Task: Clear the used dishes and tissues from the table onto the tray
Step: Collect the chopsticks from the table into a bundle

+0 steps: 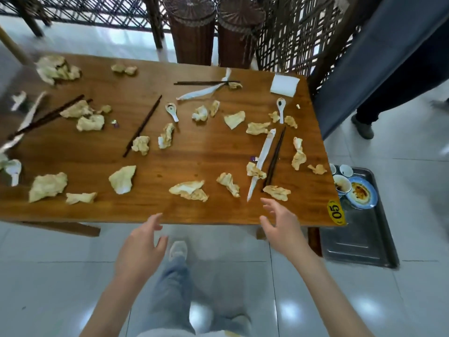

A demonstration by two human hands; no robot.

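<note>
Our right hand (279, 222), grip wide and empty, hovers at the desk (155, 164) edge; the nearest tissue (277, 192) lies just at its 12 o'clock. The tray (359, 239) sits at 3 o'clock on the floor. Our left hand (143, 242), also slack and empty, is farther.

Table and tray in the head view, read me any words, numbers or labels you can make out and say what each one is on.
"05": black digits on a yellow oval sticker at the near right corner of the wooden table, turned sideways to the camera.
Small marks along that sticker's edge: too small to read.
Metal tray, blue-rimmed plate, chopstick wrappers and tissues: no readable text.
</note>
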